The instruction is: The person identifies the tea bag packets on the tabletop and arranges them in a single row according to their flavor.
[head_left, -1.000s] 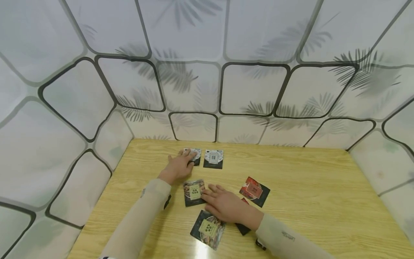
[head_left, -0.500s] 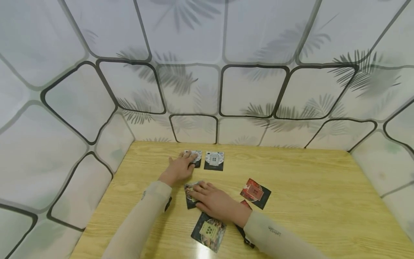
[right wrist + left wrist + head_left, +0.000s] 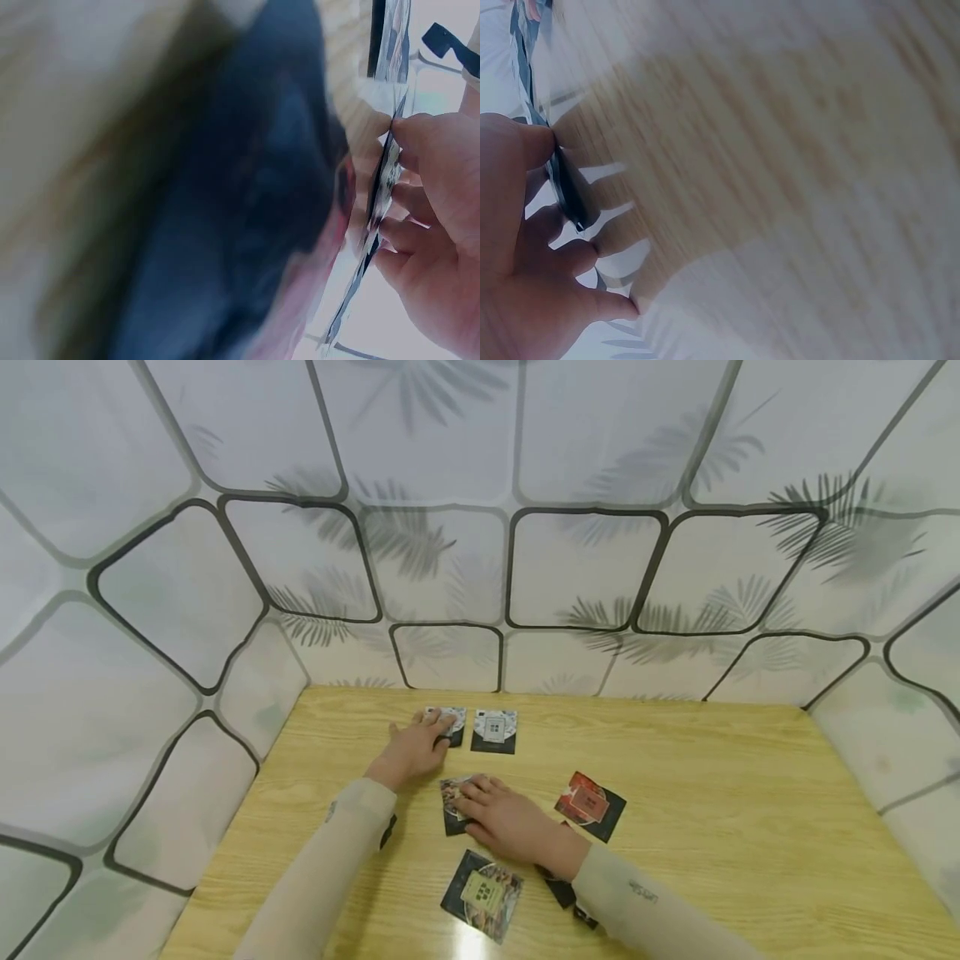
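Note:
My left hand (image 3: 412, 750) rests with spread fingers on a flat black-and-white food packet (image 3: 458, 729) at the back of the table. Beside it lies a matching white packet (image 3: 495, 740). My right hand (image 3: 513, 823) lies over a black packet with a food picture (image 3: 453, 818), fingers extended on top and hiding most of it. In the right wrist view, the fingertips of that hand (image 3: 442, 217) touch the thin packet's face (image 3: 386, 178). In the left wrist view, the thumb and fingers (image 3: 532, 262) touch the packet (image 3: 571, 193) and the tabletop.
A green-label packet (image 3: 483, 893) lies near the front. A red-and-black packet (image 3: 591, 807) sits to the right. Another dark packet (image 3: 558, 891) is partly hidden under my right wrist. Patterned walls (image 3: 585, 568) enclose the wooden table (image 3: 712, 827) at the back and sides.
My right hand has moved left onto the food-picture packet, then slid it slightly right. My left hand has stayed on the white packet.

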`<state>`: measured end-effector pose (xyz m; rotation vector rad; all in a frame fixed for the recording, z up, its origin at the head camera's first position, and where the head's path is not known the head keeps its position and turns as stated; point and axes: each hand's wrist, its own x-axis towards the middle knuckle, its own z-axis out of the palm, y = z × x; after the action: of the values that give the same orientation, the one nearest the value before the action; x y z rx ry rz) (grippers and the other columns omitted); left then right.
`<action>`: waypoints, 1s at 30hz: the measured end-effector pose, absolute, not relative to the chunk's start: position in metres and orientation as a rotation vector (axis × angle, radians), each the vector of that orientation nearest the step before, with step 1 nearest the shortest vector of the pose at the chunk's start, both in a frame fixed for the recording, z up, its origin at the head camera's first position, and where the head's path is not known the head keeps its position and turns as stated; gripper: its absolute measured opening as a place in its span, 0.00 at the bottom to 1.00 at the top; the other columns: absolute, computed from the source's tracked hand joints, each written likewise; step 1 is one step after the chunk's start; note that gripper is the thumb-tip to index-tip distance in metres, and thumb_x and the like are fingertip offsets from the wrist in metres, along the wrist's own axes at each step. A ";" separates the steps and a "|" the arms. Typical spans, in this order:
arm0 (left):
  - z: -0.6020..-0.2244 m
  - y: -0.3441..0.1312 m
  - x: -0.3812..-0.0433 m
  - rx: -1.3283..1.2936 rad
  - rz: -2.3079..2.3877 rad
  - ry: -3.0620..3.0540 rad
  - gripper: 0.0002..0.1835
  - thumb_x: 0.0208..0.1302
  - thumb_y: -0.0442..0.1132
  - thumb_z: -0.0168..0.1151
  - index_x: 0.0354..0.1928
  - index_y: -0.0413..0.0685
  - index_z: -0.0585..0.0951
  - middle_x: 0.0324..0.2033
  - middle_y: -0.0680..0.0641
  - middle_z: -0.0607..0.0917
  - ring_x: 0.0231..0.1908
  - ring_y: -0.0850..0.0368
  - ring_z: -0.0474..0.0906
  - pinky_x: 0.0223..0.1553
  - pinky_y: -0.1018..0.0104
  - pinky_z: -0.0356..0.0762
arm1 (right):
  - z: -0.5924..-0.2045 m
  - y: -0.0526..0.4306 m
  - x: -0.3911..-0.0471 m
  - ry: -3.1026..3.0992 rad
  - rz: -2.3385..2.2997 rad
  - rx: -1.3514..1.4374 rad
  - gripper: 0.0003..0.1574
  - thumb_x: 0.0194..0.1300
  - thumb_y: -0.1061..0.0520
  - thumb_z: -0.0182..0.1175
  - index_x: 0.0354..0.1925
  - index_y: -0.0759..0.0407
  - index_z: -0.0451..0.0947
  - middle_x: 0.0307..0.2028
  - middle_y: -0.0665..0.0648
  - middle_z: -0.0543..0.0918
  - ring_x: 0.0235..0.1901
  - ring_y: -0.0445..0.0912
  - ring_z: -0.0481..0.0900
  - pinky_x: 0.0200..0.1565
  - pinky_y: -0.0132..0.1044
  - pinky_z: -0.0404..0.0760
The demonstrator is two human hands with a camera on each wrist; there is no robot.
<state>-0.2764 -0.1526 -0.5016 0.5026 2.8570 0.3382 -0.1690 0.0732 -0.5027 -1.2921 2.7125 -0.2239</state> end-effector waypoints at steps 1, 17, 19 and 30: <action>-0.501 -0.153 -0.276 0.501 0.336 2.857 0.30 0.85 0.49 0.45 0.84 0.58 0.60 0.83 0.41 0.57 0.83 0.33 0.49 0.71 0.14 0.47 | -0.502 0.075 -0.169 2.717 -0.223 -1.286 0.33 0.84 0.46 0.51 0.80 0.54 0.66 0.79 0.61 0.67 0.80 0.57 0.62 0.81 0.52 0.61; -0.501 -0.152 -0.276 0.510 0.335 2.865 0.30 0.85 0.50 0.44 0.84 0.58 0.60 0.83 0.41 0.57 0.82 0.32 0.50 0.71 0.14 0.47 | -0.500 0.108 -0.171 2.754 -0.315 -1.245 0.33 0.82 0.49 0.55 0.77 0.59 0.69 0.77 0.67 0.69 0.78 0.61 0.66 0.78 0.55 0.66; -0.501 -0.152 -0.276 0.516 0.334 2.867 0.30 0.85 0.50 0.44 0.84 0.58 0.60 0.83 0.41 0.57 0.82 0.32 0.50 0.71 0.14 0.47 | -0.499 0.112 -0.171 2.749 -0.329 -1.220 0.33 0.82 0.49 0.55 0.77 0.59 0.68 0.77 0.67 0.68 0.78 0.62 0.65 0.78 0.56 0.65; -0.502 -0.153 -0.276 0.521 0.326 2.861 0.30 0.85 0.49 0.44 0.84 0.58 0.60 0.83 0.40 0.57 0.82 0.32 0.50 0.71 0.13 0.47 | -0.499 0.132 -0.174 2.772 -0.341 -1.152 0.34 0.82 0.48 0.55 0.78 0.59 0.68 0.77 0.68 0.68 0.78 0.63 0.65 0.78 0.58 0.65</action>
<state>-0.2757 -0.1528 -0.5020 0.5215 2.8608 0.3260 -0.1739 0.1322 -0.4986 -1.1519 2.7721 -0.3410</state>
